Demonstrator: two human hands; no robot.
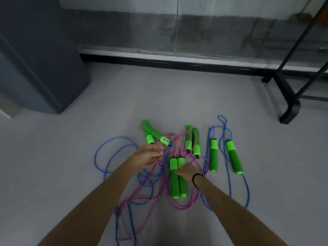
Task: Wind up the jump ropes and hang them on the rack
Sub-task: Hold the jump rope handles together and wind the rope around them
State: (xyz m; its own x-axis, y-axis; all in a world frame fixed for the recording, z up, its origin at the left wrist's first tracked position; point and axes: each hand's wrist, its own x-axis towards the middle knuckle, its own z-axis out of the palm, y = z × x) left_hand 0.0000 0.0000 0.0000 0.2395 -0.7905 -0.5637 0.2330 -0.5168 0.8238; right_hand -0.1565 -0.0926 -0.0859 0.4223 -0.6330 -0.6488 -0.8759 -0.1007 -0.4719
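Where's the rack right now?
Head view: the rack stands at the far right, on the floor beyond the jump ropes, by the glass wall; only its black base and slanted bars show.

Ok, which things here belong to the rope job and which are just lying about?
Job: pink cords, blue cords, green handles, black rack, left hand at the cords, right hand gripping the middle handle pair.
Just there: grey cabinet, glass wall, wristband.

Green handles (174, 183), speckled blue rope (115, 138), speckled pink rope (179, 208), grey floor (177, 96), black rack (291, 107).
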